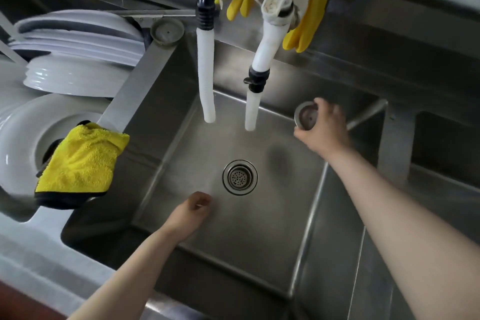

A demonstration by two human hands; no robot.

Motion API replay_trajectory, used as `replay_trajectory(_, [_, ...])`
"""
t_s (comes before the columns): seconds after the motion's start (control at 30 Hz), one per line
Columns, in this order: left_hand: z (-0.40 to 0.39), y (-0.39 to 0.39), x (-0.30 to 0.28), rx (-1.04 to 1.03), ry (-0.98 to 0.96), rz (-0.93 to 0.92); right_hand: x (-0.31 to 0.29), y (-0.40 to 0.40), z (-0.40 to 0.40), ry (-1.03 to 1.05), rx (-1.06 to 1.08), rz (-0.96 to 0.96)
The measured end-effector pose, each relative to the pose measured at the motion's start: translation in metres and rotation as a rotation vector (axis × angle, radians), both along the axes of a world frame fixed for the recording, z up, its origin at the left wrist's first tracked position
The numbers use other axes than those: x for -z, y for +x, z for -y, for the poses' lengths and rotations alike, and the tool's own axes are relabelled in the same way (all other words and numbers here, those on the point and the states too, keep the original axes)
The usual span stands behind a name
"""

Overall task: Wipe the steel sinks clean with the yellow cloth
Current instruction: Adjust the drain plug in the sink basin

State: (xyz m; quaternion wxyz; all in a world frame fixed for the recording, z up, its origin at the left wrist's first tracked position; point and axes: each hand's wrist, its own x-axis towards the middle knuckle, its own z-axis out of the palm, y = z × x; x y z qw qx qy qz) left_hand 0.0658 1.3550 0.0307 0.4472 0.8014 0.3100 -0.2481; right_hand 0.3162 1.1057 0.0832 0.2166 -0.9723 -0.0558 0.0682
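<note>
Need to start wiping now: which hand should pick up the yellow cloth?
Left, probably. The left hand holds nothing and is on the same side as the yellow cloth draped over the sink divider. The right hand grips a metal drain plug.

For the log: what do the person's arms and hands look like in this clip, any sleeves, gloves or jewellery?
Both forearms are bare as far as the frame shows, with no sleeves in view. The left hand and the right hand wear no gloves, and no rings, watch or wristbands are visible. The yellow rubber gloves hang unworn beside the taps above the sink.
</note>
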Motion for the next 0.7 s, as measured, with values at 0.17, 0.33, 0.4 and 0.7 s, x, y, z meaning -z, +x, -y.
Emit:
replay_trajectory(0.17, [-0.008, -0.005, 0.003, -0.035, 0.021, 0.007, 0.053, -0.051, -0.037, -0.044, -0.101, -0.177])
replay_trajectory(0.33, [-0.011, -0.007, -0.002, -0.049, 0.028, 0.001, 0.103, -0.098, -0.068, -0.087, -0.174, -0.284])
replay_trajectory(0.4, [-0.01, -0.007, -0.004, -0.048, 0.023, 0.006, 0.118, -0.111, -0.076, -0.096, -0.214, -0.3])
replay_trajectory(0.7, [0.0, -0.006, -0.003, 0.09, 0.023, 0.053, 0.156, -0.13, -0.103, -0.185, -0.301, -0.327])
